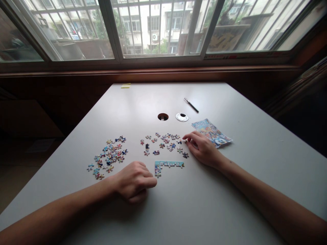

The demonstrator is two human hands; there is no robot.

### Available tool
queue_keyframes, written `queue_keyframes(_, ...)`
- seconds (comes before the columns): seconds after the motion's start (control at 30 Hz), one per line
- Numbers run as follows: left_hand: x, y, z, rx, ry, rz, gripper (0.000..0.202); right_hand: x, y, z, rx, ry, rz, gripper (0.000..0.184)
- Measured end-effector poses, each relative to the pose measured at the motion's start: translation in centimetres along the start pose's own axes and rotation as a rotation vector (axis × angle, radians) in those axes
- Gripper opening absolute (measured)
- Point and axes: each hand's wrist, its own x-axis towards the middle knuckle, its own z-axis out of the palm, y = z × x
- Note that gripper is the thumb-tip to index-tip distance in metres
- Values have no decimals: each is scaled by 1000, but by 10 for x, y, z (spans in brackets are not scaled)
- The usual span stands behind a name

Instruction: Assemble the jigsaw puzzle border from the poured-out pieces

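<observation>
My left hand (135, 182) is closed, knuckles up, at the left end of a joined L-shaped strip of jigsaw puzzle (170, 164); whatever its curled fingers may hold is hidden. The strip has a light blue top row and a short leg running down its left side. On the right, my right hand (201, 148) has its thumb and index finger around a small puzzle piece (186, 141). Loose puzzle pieces (166, 140) are spread just left of those fingertips. A denser pile of puzzle pieces (112, 154) lies beyond my left wrist.
A colourful picture sheet (208, 127) lies partly behind my right hand. Farther back are a pen (191, 105), a round metal cover (182, 117) and a hole (162, 116) in the white table (143, 98). Yellow tape (126, 85) marks the far edge, below the windows.
</observation>
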Motion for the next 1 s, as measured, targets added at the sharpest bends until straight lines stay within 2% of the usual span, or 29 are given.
queue_keyframes(1.0, -1, 0, 0, 25, -31, -7, 19, -1, 6, 3, -3, 22, 28, 23)
